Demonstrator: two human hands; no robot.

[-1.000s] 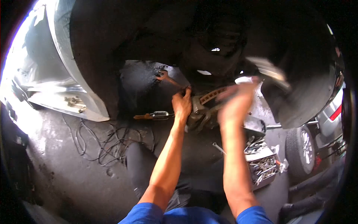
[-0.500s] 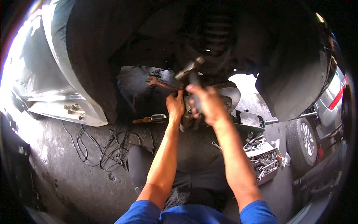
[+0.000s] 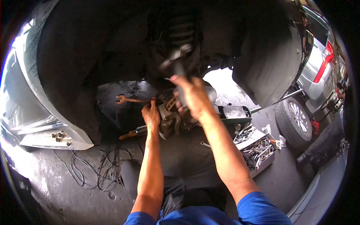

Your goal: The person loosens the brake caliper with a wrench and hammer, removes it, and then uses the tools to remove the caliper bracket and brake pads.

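Observation:
My left hand (image 3: 151,113) is closed on the end of a rusty open-ended wrench (image 3: 130,99), whose jaw points left. Beside it are the brake caliper parts (image 3: 168,116) under the wheel arch. My right hand (image 3: 194,95) grips the dark handle of a hammer (image 3: 176,58). The hammer's head is blurred and raised above the brake parts, below the coil spring (image 3: 181,30). Part of the brake disc (image 3: 211,94) shows behind my right hand.
A work lamp (image 3: 135,132) lies left of the caliper, with black cable (image 3: 93,168) on the floor. To the right are an open toolbox (image 3: 262,163), a jack (image 3: 234,112), a wheel (image 3: 294,122) and a silver car (image 3: 318,80). Several bolts (image 3: 61,137) rest on the sill.
The camera view has turned to the right, so the wheel arch sits further left. The hammer is raised higher above the wrench and brake parts. Both hands keep their grips.

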